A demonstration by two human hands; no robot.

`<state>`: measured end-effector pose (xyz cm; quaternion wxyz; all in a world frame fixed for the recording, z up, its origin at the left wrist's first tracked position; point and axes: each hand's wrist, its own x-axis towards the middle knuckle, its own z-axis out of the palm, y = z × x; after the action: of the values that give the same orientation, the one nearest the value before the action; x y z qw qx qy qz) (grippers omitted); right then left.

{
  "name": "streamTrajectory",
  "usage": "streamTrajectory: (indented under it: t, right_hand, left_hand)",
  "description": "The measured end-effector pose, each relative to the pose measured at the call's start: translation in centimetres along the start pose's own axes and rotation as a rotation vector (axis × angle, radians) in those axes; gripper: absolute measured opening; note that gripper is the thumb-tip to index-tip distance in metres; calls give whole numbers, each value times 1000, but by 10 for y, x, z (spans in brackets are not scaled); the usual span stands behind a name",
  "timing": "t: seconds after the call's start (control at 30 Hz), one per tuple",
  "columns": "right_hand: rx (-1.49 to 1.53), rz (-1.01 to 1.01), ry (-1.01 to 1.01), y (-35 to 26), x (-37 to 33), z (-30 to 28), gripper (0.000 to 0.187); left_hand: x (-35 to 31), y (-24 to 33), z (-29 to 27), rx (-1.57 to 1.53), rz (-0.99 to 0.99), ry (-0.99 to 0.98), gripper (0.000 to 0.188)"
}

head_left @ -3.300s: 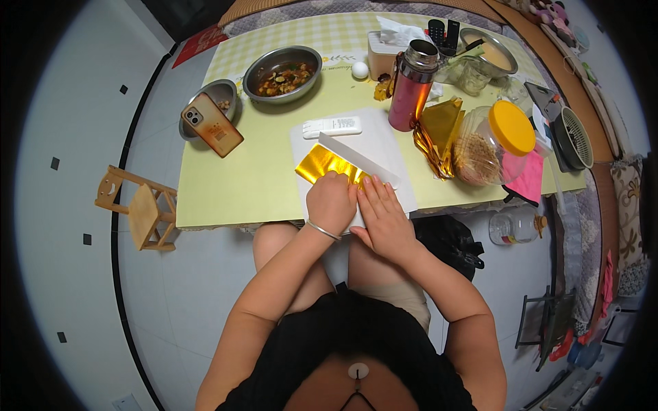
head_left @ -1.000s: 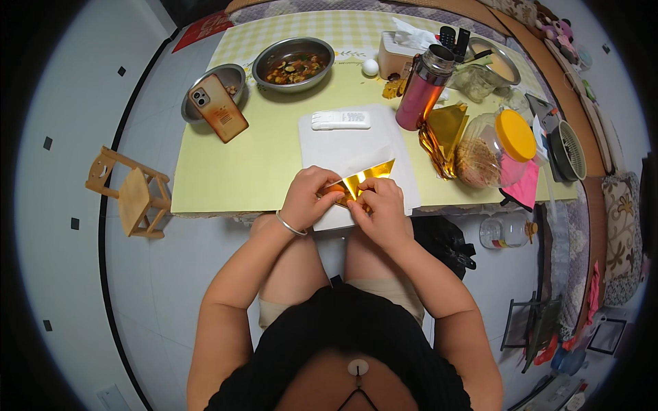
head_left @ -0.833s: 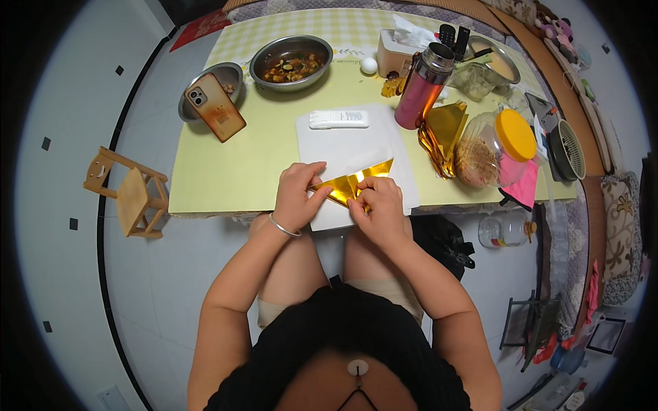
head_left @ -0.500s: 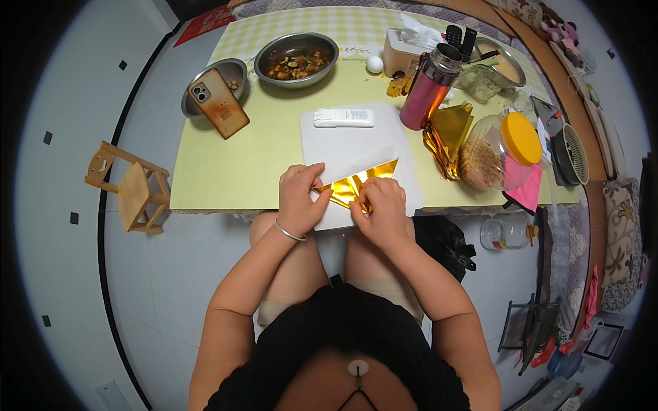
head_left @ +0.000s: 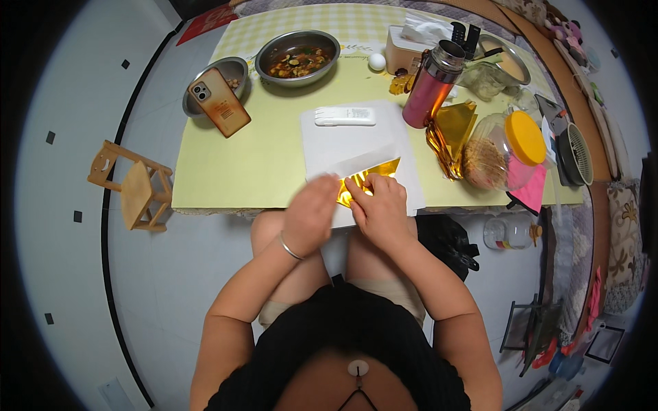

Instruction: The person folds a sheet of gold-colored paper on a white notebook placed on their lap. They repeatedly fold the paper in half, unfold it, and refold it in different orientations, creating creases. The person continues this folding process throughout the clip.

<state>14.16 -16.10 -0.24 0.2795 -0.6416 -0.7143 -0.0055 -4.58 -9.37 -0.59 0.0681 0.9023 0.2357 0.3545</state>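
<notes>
A folded sheet of gold foil paper (head_left: 385,167) lies on a white board or paper pad (head_left: 322,147) at the near table edge. My right hand (head_left: 382,209) holds it down, fingers bent and fingertips pressed onto the shiny surface. My left hand (head_left: 312,214), with a silver bangle on its wrist, is at the foil's left end. Motion smears its fingers, so whether it grips the foil cannot be made out. Above the foil on the pad lies a white oblong plastic device (head_left: 345,116).
More gold foil sheets (head_left: 454,127) lie at the right, beside a pink thermos (head_left: 432,89) and a clear jar with a yellow lid (head_left: 490,154). Toward the back left are a metal bowl of food (head_left: 296,60) and a phone (head_left: 221,106) leaning on a smaller bowl (head_left: 236,68).
My left hand has shifted slightly right and down and now blurs over the foil's left end. My right fingers have moved a little up and left on the foil.
</notes>
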Motion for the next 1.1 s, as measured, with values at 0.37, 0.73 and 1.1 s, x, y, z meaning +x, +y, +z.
streamTrajectory:
  t: [0.37, 0.73, 1.1]
  right_hand:
    - [309, 152, 8, 48, 22, -12, 48]
    - [-64, -322, -271, 61, 71, -28, 43]
    - [4, -233, -383, 98, 10, -35, 70]
  left_hand:
    - [21, 11, 10, 76, -302, -410, 36]
    - [61, 14, 5, 163, -350, -382, 42]
    - [-12, 26, 18, 203, -195, -292, 60]
